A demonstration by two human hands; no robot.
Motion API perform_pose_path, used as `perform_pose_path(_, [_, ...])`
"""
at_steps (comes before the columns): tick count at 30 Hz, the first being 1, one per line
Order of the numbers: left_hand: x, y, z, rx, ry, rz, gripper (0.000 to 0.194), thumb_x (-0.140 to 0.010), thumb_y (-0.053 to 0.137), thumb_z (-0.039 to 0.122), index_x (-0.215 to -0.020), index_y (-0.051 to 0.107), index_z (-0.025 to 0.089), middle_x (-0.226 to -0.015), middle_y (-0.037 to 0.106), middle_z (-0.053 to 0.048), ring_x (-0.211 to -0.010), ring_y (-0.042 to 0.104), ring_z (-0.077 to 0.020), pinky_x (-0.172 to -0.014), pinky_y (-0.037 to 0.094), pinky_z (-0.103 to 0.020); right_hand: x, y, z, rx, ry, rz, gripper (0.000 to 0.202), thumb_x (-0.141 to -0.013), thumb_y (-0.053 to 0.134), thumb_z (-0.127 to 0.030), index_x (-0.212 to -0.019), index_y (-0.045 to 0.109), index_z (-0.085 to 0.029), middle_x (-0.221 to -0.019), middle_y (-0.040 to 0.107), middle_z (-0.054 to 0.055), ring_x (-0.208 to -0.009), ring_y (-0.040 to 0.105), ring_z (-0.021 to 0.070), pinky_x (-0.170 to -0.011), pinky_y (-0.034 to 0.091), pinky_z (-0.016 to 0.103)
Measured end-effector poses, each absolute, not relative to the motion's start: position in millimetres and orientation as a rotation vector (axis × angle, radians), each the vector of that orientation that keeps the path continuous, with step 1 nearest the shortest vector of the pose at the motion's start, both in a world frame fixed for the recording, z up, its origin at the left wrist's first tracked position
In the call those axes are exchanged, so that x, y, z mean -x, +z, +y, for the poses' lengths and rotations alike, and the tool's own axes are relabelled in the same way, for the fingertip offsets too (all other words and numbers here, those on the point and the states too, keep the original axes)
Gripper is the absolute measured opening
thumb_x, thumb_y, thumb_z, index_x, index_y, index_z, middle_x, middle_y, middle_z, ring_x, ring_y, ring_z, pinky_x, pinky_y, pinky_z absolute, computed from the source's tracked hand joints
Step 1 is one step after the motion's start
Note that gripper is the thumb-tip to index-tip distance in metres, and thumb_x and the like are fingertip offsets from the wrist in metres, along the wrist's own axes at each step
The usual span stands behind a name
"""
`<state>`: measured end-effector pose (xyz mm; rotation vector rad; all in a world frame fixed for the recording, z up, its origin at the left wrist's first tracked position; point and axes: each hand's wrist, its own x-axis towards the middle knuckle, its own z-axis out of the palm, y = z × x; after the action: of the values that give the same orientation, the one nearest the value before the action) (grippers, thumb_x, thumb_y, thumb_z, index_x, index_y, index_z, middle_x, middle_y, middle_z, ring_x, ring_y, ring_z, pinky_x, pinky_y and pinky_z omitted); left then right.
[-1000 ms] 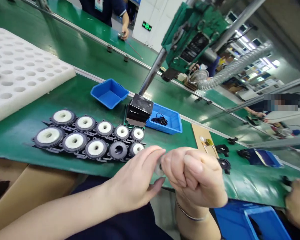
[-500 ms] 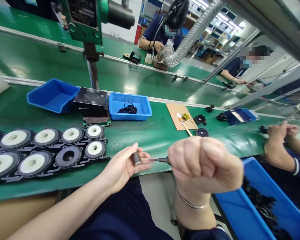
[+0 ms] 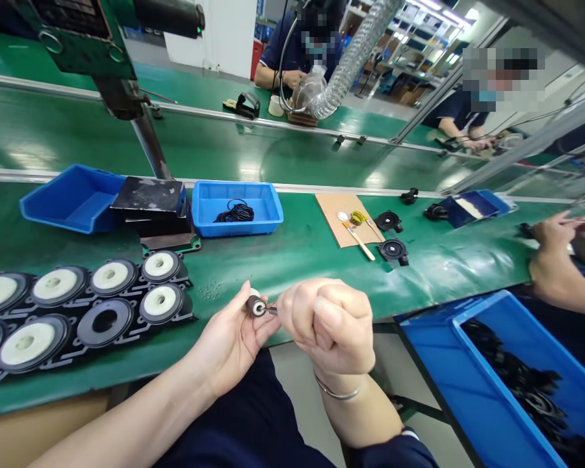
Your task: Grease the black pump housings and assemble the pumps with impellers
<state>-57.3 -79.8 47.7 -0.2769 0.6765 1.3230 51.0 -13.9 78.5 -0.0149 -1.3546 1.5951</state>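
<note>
The left hand [image 3: 229, 341] pinches a small roller [image 3: 256, 305] in its fingers above the surface [image 3: 297, 253] edge; the right hand [image 3: 329, 322], fisted on a thin tool, pokes its end. Seating it likely needs steady alignment. Eight discs [image 3: 160, 265] show, one lacking its white centre; two blue trays [image 3: 237, 207] behind.

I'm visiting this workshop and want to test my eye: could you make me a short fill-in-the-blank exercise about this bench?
1. The left hand pinches a small dark cylinder with a ____ end face.
2. The right hand is closed into a ____ around a thin tool.
3. The blue tray behind the hands holds black ____.
4. One black disc in the rows lacks a ____ insert.

Missing words: white; fist; rings; white
</note>
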Motion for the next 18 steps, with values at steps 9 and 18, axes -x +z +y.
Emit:
perform_pose_path(9, [55.5,41.1,-87.5,0.073,1.208,0.683,0.036,-0.099,0.052,0.045,-0.085,0.064,0.014,-0.084,0.067,-0.006,-0.081,0.067,-0.0143,-0.077,0.057,-0.026,-45.9,78.2,-16.6,0.202,1.552,-1.626,0.044,-0.091,0.056,-0.020,-0.052,0.034,-0.020,-0.049,0.038,-0.003,-0.045,0.037,0.0084,-0.047,0.032,0.026])
perform_pose_path(18, [80.6,19.7,-78.2,-0.851,1.311,0.915,0.021,-0.084,0.064,0.027,-0.103,0.066,0.017,-0.097,0.063,-0.005,-0.086,0.061,-0.0181,-0.077,0.054,-0.032,-31.0,69.6,-2.8,0.202,1.752,-1.341,0.046,-0.092,0.055,-0.019,-0.051,0.036,-0.017,-0.047,0.038,-0.004,-0.039,0.035,0.0048,-0.040,0.027,0.021])
